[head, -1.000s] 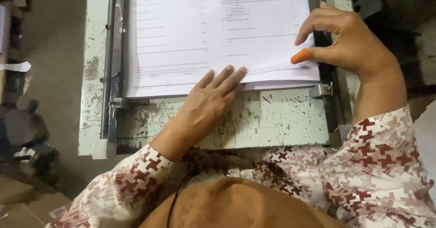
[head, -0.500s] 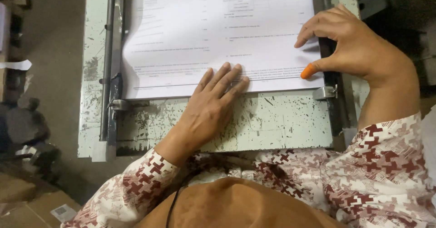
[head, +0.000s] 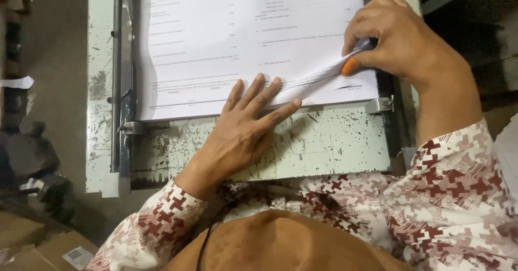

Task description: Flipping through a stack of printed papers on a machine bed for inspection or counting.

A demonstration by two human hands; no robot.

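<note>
Right hand (head: 402,39) pinches the lifted corner of the top sheet (head: 324,74), thumb in an orange rubber tip (head: 350,66). Left hand (head: 245,125) lies flat, fingers spread, pressing the paper stack (head: 216,39). Stack sits on a worn, paint-chipped board (head: 324,141), possibly a cutter.

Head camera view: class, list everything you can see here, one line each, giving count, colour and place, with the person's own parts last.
Stack of printed sheets: one, white, on the board, lower right corner lifted.
Work board: one, pale green with chipped paint, under the sheets.
Metal rail: one, grey, along the board's left edge.
Metal clip: one, silver, by the sheets' lower right corner.
Cardboard: brown, floor at lower left.
Rubber fingertip: one, orange, on the right thumb.
Left hand: flat on the sheets' lower edge.
Right hand: pinching the lifted corner.
Sleeves: two, white and maroon patterned.
</note>
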